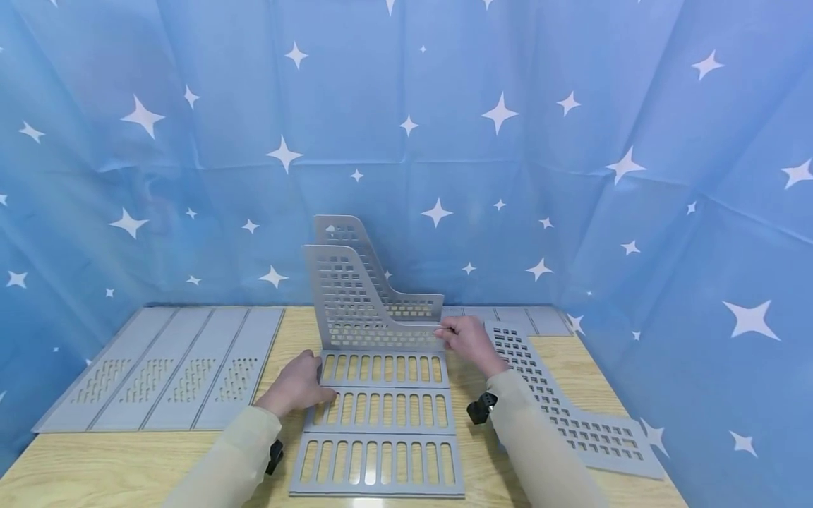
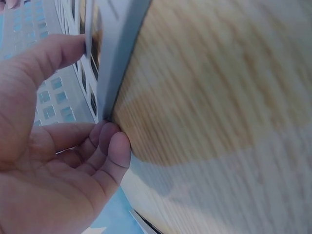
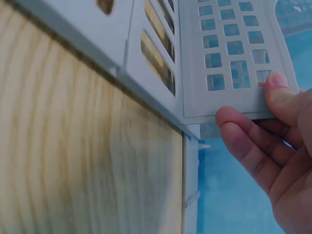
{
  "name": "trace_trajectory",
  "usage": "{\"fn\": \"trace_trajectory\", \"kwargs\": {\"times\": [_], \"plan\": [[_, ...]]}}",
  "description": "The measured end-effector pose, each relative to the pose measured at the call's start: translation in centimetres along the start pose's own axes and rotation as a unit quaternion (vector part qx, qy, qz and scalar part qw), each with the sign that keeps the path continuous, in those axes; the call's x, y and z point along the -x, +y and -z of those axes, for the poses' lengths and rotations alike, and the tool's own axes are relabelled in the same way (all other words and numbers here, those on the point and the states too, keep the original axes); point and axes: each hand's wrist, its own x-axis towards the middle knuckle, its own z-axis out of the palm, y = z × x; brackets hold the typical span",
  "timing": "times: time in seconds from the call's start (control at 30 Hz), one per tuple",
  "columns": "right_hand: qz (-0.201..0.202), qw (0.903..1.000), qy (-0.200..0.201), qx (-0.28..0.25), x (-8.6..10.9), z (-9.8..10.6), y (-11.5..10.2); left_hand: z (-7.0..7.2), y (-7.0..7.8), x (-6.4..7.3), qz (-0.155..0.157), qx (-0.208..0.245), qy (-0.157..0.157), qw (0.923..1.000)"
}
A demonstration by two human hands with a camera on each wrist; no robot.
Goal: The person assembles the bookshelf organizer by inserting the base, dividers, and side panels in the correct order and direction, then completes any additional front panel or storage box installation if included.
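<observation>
A grey slotted base panel [image 1: 380, 409] in three sections lies on the table in the head view. Two grey L-shaped side panels with rows of small holes stand upright at its far end: a front side panel [image 1: 356, 296] and a rear side panel [image 1: 419, 300] behind it. My left hand [image 1: 295, 384] grips the base's left edge; in the left wrist view its thumb [image 2: 53, 51] is over the slotted face and its fingers curl at the edge. With thumb and fingers, my right hand [image 3: 287, 131] pinches the low end of the front side panel [image 3: 229, 97].
A ribbed grey flat panel [image 1: 184, 331] with slanted holes lies on the table's left. On the right lies a loose L-shaped perforated panel [image 1: 610, 437], close to my right forearm. Another flat grey panel [image 1: 540, 321] is at the back, before a blue star-patterned curtain [image 1: 495, 176].
</observation>
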Motion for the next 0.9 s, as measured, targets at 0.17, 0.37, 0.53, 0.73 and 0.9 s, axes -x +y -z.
{"fn": "trace_trajectory", "kwargs": {"times": [0.17, 0.37, 0.53, 0.73, 0.9], "plan": [[-0.008, 0.9999, 0.008, -0.007, 0.0, -0.3, -0.2, 0.2, 0.0, 0.0, 0.000, -0.003, 0.000, 1.0000], [-0.030, 0.9994, -0.010, -0.013, 0.6, 0.2, 0.3, 0.2, 0.3, 0.2, 0.014, 0.004, -0.003, 0.9999], [-0.081, 0.9960, -0.010, 0.036, 2.5, 2.7, 1.4, 0.3, 0.2, 0.7, 0.010, 0.007, 0.000, 0.9999], [-0.164, 0.9775, -0.034, 0.127, 6.9, 7.2, 3.5, 0.8, -0.4, 1.9, 0.012, 0.000, -0.030, 0.9995], [-0.255, 0.9484, -0.086, 0.168, 10.6, 9.2, 5.3, 1.0, -0.3, 2.9, 0.013, -0.021, -0.053, 0.9983]]}}
